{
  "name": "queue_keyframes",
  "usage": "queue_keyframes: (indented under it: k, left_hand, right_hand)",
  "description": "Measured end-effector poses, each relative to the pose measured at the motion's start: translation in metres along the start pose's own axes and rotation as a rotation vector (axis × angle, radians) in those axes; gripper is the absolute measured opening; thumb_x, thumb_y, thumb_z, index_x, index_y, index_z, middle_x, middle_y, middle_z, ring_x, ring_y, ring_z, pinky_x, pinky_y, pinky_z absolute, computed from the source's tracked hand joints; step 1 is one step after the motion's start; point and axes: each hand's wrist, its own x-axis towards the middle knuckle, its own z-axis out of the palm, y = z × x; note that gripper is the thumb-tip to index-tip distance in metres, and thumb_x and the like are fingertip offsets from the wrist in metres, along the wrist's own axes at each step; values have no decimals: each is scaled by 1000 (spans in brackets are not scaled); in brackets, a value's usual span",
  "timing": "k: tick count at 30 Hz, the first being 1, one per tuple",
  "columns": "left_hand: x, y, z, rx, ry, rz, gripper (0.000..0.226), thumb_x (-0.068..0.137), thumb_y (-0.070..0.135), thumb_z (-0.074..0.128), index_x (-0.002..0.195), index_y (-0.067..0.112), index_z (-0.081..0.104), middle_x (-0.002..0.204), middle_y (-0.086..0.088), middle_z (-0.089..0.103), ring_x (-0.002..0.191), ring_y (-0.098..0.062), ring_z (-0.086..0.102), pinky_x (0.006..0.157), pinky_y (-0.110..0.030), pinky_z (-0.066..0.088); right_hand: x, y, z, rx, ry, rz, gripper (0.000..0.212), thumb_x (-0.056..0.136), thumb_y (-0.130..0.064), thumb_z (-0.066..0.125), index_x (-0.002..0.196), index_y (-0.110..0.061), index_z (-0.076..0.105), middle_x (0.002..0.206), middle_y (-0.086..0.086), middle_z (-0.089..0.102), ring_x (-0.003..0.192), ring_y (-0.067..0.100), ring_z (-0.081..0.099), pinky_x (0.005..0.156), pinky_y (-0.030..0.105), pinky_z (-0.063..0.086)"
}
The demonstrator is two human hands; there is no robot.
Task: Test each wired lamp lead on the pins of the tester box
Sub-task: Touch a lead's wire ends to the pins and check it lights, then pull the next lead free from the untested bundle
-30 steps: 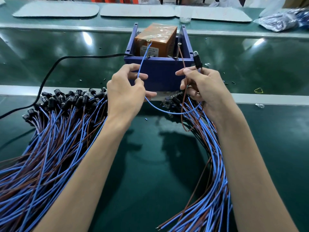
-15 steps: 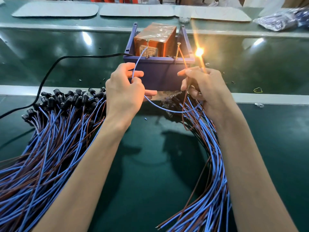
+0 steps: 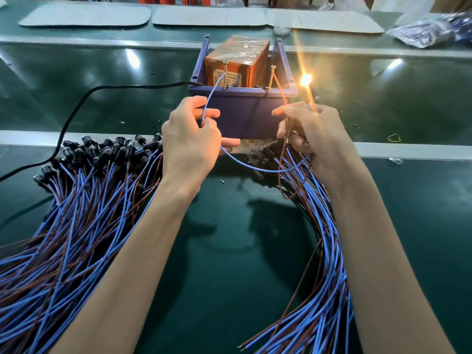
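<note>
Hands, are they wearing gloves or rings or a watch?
No. The left hand and the right hand are bare: no gloves, no rings showing, no watch. The left forearm and the right forearm are bare too; no sleeve is in view.

The lamp (image 3: 305,79) held up in your right hand (image 3: 315,134), just right of centre in the upper part of the frame, was dark a second ago. It lit half a second back, and it now burns bright orange with a flare streaking up past the right corner of the blue bin (image 3: 242,108). The tip of the blue wire (image 3: 209,102) pinched in your left hand (image 3: 190,139) has swung from just right of the left pin (image 3: 225,69) to lie against it.
</note>
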Motion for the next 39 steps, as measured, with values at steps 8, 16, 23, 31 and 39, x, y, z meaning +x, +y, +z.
queue_keyframes:
  k: [8, 16, 23, 31, 39]
  left_hand:
    - [-1, 1, 0, 38, -2, 0, 36, 92, 1, 36, 121, 15, 51, 101, 11, 61, 52, -16, 70, 63, -34, 60]
    - [-6, 8, 2, 174, -208, 67, 27, 90, 11, 49, 111, 26, 56, 91, 11, 68, 57, -14, 71, 78, -40, 57]
    - [-20, 9, 15, 413, -319, 149, 54, 90, 25, 59, 140, 21, 38, 107, 3, 70, 89, -29, 69, 91, -40, 49]
    - [-20, 14, 5, 820, -300, 256, 33, 85, 19, 48, 108, 25, 71, 101, -7, 64, 93, -33, 60, 84, -40, 49]
    - [-37, 34, -3, 1217, -1186, -125, 38, 96, 35, 32, 80, 9, 55, 68, 1, 74, 62, -5, 63, 75, -24, 47]
  right_hand:
    - [-1, -1, 0, -10, -1, 8, 18, 94, -8, 50, 86, -5, 67, 49, -1, 60, 34, 4, 32, 34, 11, 24]
    - [-2, -2, 1, -89, -43, 53, 22, 94, -13, 54, 78, -14, 68, 58, -4, 62, 37, 3, 36, 37, 9, 24]
    - [-10, -2, 4, -164, -131, 67, 21, 93, -18, 62, 96, 1, 71, 55, -6, 53, 35, 0, 39, 37, 7, 28]
    - [0, -4, -1, -295, 18, 78, 48, 97, -54, 40, 82, -20, 69, 54, -10, 59, 51, 0, 48, 57, 15, 36]
    - [10, 7, -29, -506, 183, 75, 67, 95, -64, 30, 71, -17, 71, 54, -7, 54, 51, 5, 45, 56, 23, 33]
